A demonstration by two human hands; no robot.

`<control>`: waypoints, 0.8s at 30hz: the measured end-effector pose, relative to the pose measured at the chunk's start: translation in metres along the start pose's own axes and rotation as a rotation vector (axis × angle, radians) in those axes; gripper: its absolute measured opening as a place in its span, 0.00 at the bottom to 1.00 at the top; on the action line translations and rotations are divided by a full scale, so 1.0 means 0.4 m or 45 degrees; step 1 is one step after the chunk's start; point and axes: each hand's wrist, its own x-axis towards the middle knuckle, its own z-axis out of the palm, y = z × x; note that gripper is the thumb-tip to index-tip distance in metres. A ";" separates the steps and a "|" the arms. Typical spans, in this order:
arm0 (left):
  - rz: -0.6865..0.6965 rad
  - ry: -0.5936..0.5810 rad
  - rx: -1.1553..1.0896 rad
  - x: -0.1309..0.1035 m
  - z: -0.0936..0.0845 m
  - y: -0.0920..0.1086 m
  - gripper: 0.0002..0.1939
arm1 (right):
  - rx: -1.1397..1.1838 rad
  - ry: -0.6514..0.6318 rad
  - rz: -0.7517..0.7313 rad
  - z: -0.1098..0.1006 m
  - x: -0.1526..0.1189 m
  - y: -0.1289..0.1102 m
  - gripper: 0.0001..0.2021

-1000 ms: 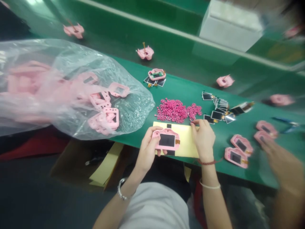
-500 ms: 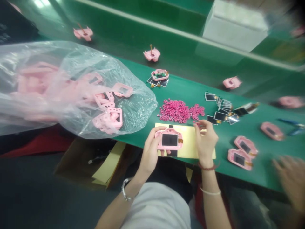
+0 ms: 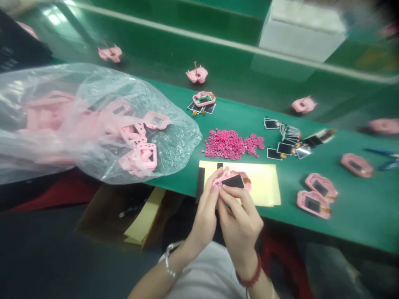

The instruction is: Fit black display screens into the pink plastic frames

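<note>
My left hand [image 3: 203, 214] is closed around a pink plastic casing [image 3: 247, 176], tilted above a yellow sheet [image 3: 264, 185]. Inside the casing lies a small dark display screen [image 3: 233, 182] with an orange ribbon on its right. The closed fingertips of my right hand [image 3: 240, 222] press at the casing's left inner side, against the left thumb. Whatever they pinch is hidden. Just beyond the sheet is a pile of small magenta buttons [image 3: 224, 144].
A clear plastic bag [image 3: 177, 141] of pink casings covers the left side. Loose screens [image 3: 285, 148], finished-looking pink casings [image 3: 313, 204] and blue-handled pliers [image 3: 388, 165] lie to the right. Pink parts [image 3: 197, 74] and a white box [image 3: 302, 35] stand farther back.
My right hand has moved left from beside the magenta pile, where it pinched a small magenta piece, to the casing. The casing is now tilted. Another person's hand at right has left view.
</note>
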 end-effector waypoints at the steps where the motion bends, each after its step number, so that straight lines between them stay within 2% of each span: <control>1: 0.003 0.022 0.016 -0.004 0.002 0.000 0.22 | -0.007 -0.015 -0.017 -0.004 -0.004 0.000 0.15; 6: 0.010 0.114 0.079 -0.015 0.011 -0.002 0.23 | -0.128 -0.123 -0.044 -0.030 -0.004 -0.009 0.17; 12: 0.108 0.064 0.155 -0.024 0.008 -0.005 0.24 | -0.233 -0.097 0.092 -0.047 0.007 -0.008 0.13; 19: 0.172 -0.005 0.249 -0.041 0.009 -0.004 0.24 | 0.210 -0.228 0.425 -0.061 0.022 0.006 0.03; 24: 0.118 -0.001 0.235 -0.035 0.001 -0.008 0.23 | 0.382 -0.372 0.638 -0.080 0.033 0.011 0.06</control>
